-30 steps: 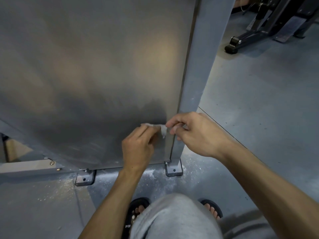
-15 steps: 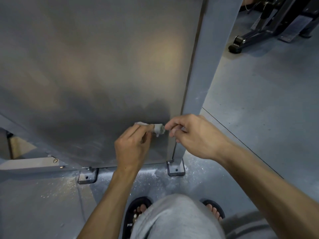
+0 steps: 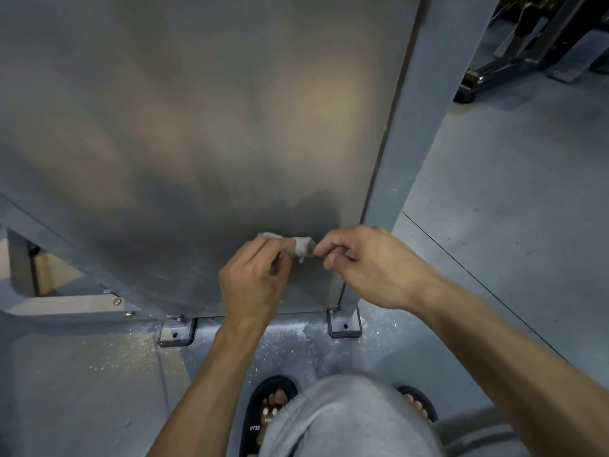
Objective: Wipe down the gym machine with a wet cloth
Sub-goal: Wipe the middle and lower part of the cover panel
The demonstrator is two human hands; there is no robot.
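Fingers of the left hand [image 3: 255, 285]: curled, pinching one end of a small, crumpled, greyish-white wet cloth [image 3: 298, 244] against the panel. Fingers of the right hand [image 3: 369, 265]: curled, thumb and forefinger pinching the opposite end of the same cloth. Cloth: bunched between the two hands, low on the panel, just left of the post.

Large flat brushed-metal panel of the gym machine [image 3: 204, 127]: fills the upper left of the view; darker smeared patch across its lower part, around and above the cloth.

Grey-blue painted upright steel post [image 3: 412, 133]: borders the panel's right edge, running down to the floor.

Two dark bolted metal foot brackets [image 3: 345, 324]: at the machine's base, one under the post, one further left.

Grey painted concrete floor [image 3: 494, 199]: pale speckled residue near the brackets.

Black slide sandals [image 3: 260, 413]: on the person's feet, bottom centre, partly covered by a grey-clad knee [image 3: 349, 420].

Black-framed gym equipment [image 3: 540, 44]: upper right, well apart.
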